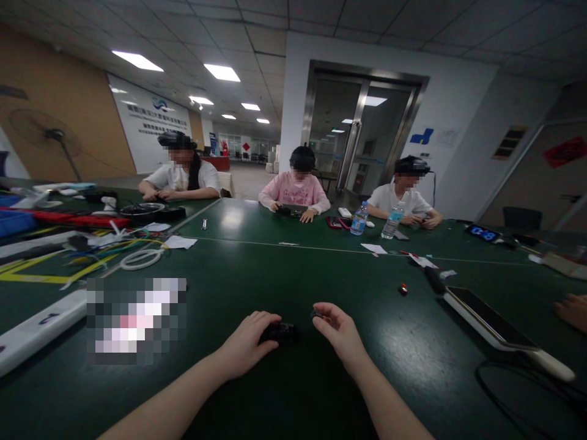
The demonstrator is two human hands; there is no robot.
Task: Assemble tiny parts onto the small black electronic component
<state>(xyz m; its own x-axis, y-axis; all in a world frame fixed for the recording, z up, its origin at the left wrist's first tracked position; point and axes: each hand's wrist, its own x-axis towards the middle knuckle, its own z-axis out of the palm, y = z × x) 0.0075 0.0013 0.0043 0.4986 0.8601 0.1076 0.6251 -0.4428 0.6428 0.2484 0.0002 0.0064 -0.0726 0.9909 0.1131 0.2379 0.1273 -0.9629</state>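
My left hand (251,343) is closed around one end of a small black device (280,332), which rests on or just over the dark green table (220,397). Its kind is too dark to make out. A short gap to the right, my right hand (337,333) pinches a small dark piece (316,313) between thumb and fingertips. That piece is apart from the black device.
A white power strip (41,330) and a pixelated patch lie left, near a coiled white cable (141,259). At right are a phone (490,318), a small red object (402,288) and another person's hand (573,311). Water bottles (360,219) and three seated people are across the table.
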